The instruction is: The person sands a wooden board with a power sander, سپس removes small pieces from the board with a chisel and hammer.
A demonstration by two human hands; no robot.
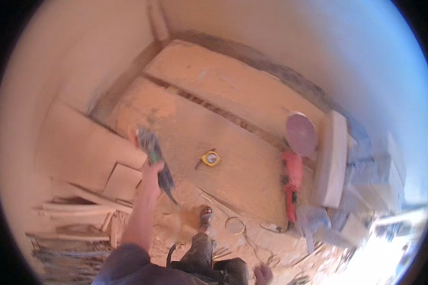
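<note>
Left hand [155, 167] is wrapped round the body of a dark power tool [152, 147] with a green patch, held out over the left part of a broad tan slab [242, 166]. It is likely rigid and fairly heavy toward its blurred far end, so the slim body seems the safest hold. Right hand [263, 274] sits low with fingers looking curled; whether it holds anything I cannot tell. Beyond, a yellow tape measure [211, 158] lies on the slab, and farther right a red tool [293, 173] with a round disc [302, 134].
</note>
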